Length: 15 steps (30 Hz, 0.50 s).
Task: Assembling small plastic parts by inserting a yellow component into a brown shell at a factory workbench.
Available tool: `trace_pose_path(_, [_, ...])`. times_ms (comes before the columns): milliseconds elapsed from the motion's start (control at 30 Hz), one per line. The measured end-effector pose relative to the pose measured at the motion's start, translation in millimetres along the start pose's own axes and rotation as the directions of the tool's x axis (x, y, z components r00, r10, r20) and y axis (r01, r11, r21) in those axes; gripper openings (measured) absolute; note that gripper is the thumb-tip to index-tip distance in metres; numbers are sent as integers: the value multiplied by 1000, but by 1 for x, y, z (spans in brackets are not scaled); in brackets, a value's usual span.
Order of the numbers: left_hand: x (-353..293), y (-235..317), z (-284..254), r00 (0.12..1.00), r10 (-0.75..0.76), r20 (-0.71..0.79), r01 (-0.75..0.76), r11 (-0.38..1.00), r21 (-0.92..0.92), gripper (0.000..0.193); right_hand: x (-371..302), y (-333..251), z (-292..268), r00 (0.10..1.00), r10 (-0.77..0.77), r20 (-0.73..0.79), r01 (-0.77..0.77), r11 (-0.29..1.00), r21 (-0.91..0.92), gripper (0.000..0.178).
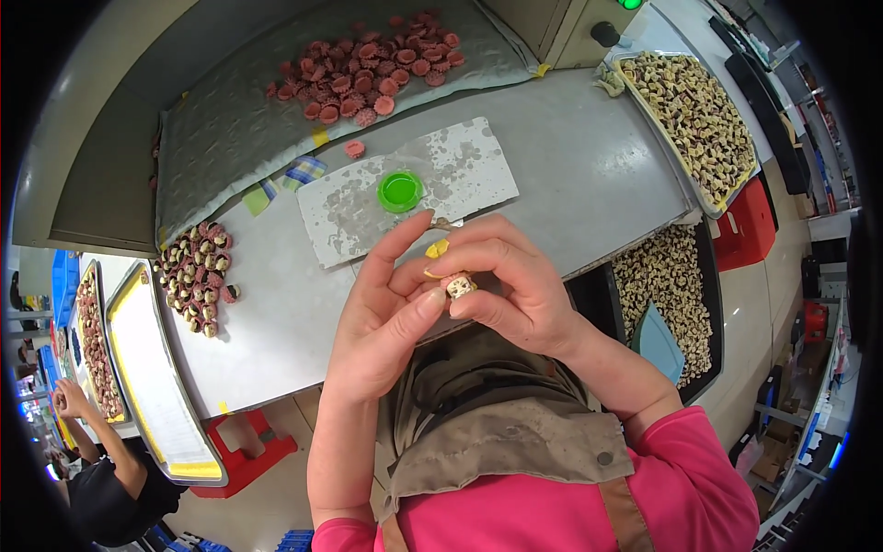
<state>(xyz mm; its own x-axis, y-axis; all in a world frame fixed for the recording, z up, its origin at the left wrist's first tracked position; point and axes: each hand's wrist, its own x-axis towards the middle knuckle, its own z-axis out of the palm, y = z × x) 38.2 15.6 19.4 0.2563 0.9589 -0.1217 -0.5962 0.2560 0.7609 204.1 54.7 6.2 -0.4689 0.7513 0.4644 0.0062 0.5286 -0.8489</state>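
Two bare hands meet above the near edge of a grey worktable [589, 147], fingertips almost together. The right hand [515, 285] is curled in, thumb and forefinger brought close on either side of a small cream-coloured piece with brown markings [460, 288], pinching it. The left hand [386, 317] is half curled, its forefinger raised and arched, its thumb tip against or just beside the same piece; whether its other fingers grip anything cannot be told. Small yellow coverings [437, 248] show among the fingers, and a thin object [445, 224], too small to identify, lies by the raised left forefinger. Just beyond the fingertips is a stained white slab [497, 175] bearing a bright green round dish [400, 192]. Farther beyond, a heap of pink ruffled cups [368, 78] covers part of a grey cloth [221, 110], with one pink cup [354, 149] nearer the fingers. Well to the left of the fingers are a cluster of pink-and-cream pieces [195, 271] and a yellow-edged tray [152, 386]; past them, at the far left, another person's hand [69, 400]. To the right of the fingers, a black bin [715, 304] and, farther out, a metal-rimmed tray [716, 208] are both filled with small cream-and-brown pieces [690, 120]
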Motion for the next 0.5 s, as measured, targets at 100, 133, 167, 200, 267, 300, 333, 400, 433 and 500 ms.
trace_pose_path(100, [-2,1,-1,1000,2,31,-3,999,41,61,-2,-1,3,999,-19,-32,18,999,-26,31])
trace_pose_path(133, [-3,1,-2,999,-9,39,6,998,70,61,-2,-2,4,999,-42,-33,40,998,-58,32])
trace_pose_path(167, [-3,2,-2,999,-8,36,5,997,73,61,-1,-2,5,997,-65,-33,62,994,-89,33])
trace_pose_path(200, [-4,2,-1,1000,-6,7,6,999,39,61,-1,-3,6,997,-67,-34,64,994,-85,33])
trace_pose_path(267, [-5,2,2,1000,-6,-20,6,1000,8,61,1,-5,7,998,-46,-42,42,995,-96,34])
trace_pose_path(300, [-5,2,5,999,14,-40,-14,1000,4,60,2,-5,7,998,-47,-45,43,995,-93,34])
trace_pose_path(333, [-5,2,7,998,33,-61,-33,999,-1,59,3,-4,5,998,-55,-42,50,992,-112,34])
trace_pose_path(400, [-5,3,8,998,35,-58,-32,999,44,58,3,-4,5,997,-63,-41,57,990,-127,35])
trace_pose_path(433, [-5,3,8,998,37,-51,-33,996,85,57,4,-3,5,996,-72,-45,66,990,-125,34])
trace_pose_path(500, [-1,1,10,997,16,-70,-13,999,48,57,4,-3,3,995,-79,-53,72,990,-122,34])
